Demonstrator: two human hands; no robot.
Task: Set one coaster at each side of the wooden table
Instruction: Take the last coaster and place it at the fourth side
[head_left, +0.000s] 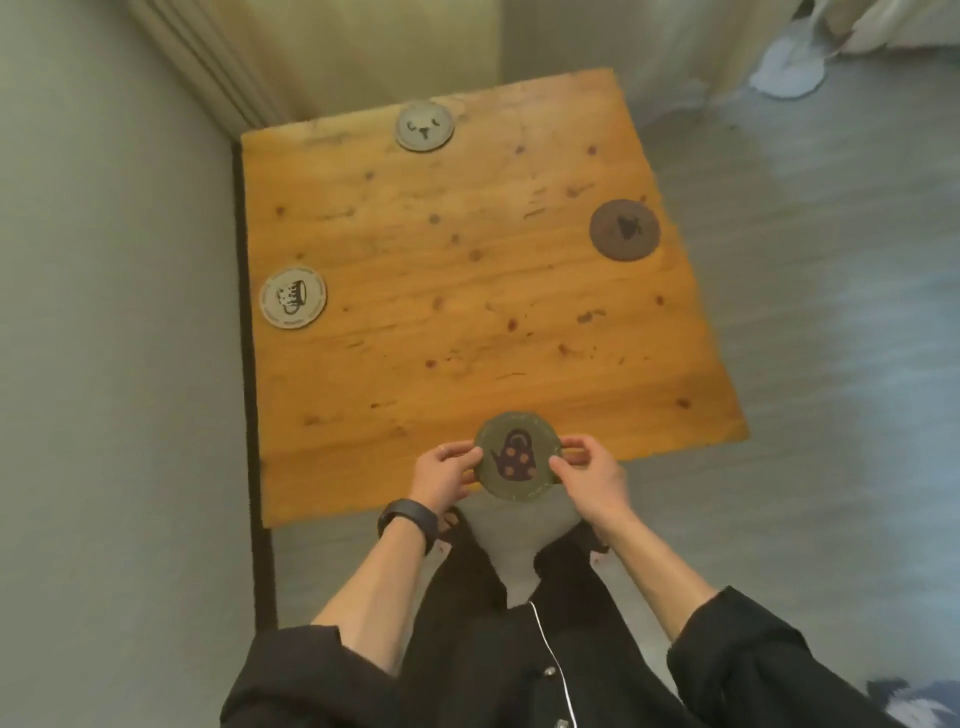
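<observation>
A square wooden table (467, 291) fills the middle of the view. A grey coaster with a face drawing (424, 126) lies at its far edge. A white coaster with a mug drawing (293, 298) lies at the left edge, and a dark brown coaster (625, 229) at the right edge. Over the near edge I hold a green coaster with a teapot picture (517, 456) between both hands. My left hand (441, 475) pinches its left rim and my right hand (589, 475) pinches its right rim. Part of this coaster overhangs the table's front edge.
A pale wall (104, 312) runs close along the table's left side, and a curtain (311, 57) hangs behind it. Grey floor (805, 312) spreads to the right, with white cloth (789, 67) at the far right. My legs (519, 571) stand at the near edge.
</observation>
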